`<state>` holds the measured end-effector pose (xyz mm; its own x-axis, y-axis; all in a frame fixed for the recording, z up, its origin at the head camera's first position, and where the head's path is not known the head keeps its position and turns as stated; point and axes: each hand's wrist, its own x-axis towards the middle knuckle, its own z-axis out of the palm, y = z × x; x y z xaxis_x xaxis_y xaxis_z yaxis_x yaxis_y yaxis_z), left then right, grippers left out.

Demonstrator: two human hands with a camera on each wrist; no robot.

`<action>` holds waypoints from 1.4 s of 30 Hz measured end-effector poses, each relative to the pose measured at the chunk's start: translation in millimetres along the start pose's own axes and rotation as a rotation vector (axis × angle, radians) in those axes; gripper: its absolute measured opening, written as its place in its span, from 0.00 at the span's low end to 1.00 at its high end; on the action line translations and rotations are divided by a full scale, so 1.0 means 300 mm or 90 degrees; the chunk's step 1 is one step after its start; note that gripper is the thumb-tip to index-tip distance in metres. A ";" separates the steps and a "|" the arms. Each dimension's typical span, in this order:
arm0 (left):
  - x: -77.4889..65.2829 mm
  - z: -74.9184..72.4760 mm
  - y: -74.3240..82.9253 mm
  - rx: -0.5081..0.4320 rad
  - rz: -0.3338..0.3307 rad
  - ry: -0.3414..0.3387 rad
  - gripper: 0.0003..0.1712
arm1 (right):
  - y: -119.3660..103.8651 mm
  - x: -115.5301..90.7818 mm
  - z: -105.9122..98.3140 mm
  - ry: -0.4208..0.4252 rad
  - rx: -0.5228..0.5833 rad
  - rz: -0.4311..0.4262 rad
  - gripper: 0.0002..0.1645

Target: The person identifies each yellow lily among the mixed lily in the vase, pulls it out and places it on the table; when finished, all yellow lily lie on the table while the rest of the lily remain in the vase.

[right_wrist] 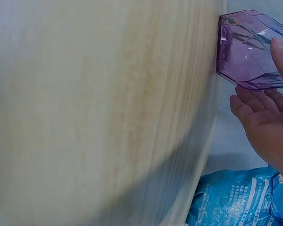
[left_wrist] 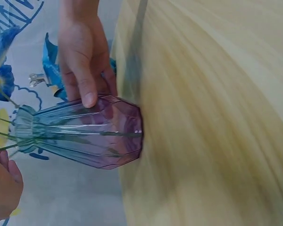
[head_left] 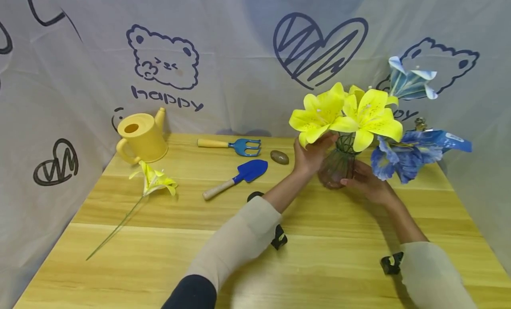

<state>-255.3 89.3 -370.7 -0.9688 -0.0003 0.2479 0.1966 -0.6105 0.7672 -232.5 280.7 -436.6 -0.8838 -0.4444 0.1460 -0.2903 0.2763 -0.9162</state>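
Observation:
A faceted glass vase (left_wrist: 85, 134), purple at its base and greenish at the neck, stands upright on the wooden table at right. Yellow lilies (head_left: 373, 116), a pale blue flower (head_left: 413, 80) and a deeper blue flower (head_left: 407, 156) spread above it, their stems inside the glass. Just beside the neck, my left hand (head_left: 313, 153) pinches a lily stem under the yellow blooms; some fingers are hidden by petals. Low on the vase's right side, my right hand (head_left: 369, 182) holds the glass, thumb in front and fingers behind.
A single yellow lily (head_left: 155, 182) lies at left near a yellow watering can (head_left: 141, 136). Toward the back lie a small garden fork (head_left: 241, 147), a blue trowel (head_left: 251, 170) and a brown stone (head_left: 279, 157). A blue packet (right_wrist: 236, 197) stands behind the right hand.

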 end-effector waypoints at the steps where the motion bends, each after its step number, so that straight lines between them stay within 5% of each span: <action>1: 0.002 -0.002 0.005 0.119 0.031 -0.006 0.11 | 0.002 0.001 -0.001 0.002 -0.003 -0.004 0.29; 4: 0.006 -0.001 0.036 0.377 0.101 -0.009 0.14 | 0.006 0.000 -0.002 0.006 -0.012 -0.005 0.31; 5: -0.024 0.021 0.103 0.375 0.119 -0.017 0.13 | 0.006 -0.001 -0.002 0.006 -0.017 -0.008 0.31; 12: -0.074 0.063 0.303 0.360 0.222 -0.029 0.10 | 0.000 0.000 0.001 0.005 -0.020 -0.009 0.33; 18: -0.097 -0.016 0.430 0.328 0.329 -0.077 0.07 | 0.018 0.001 -0.004 -0.016 0.003 0.000 0.35; 22: -0.138 -0.140 0.508 0.356 0.288 -0.103 0.06 | 0.029 0.002 -0.008 -0.038 0.027 0.007 0.34; 29: -0.294 -0.342 0.713 0.703 0.132 -0.134 0.06 | 0.072 0.017 -0.027 -0.045 0.020 -0.004 0.34; 34: -0.372 -0.558 0.781 0.916 0.035 -0.158 0.04 | 0.007 0.010 -0.006 -0.017 0.011 -0.013 0.32; 42: -0.516 -0.787 0.848 1.049 -0.126 -0.187 0.02 | -0.030 0.001 0.004 -0.019 0.018 0.004 0.32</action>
<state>-90.9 -253.1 -353.6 -0.9744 0.2233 0.0278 0.2061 0.8360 0.5085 -229.7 277.2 -428.8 -0.8738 -0.4687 0.1298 -0.2747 0.2554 -0.9270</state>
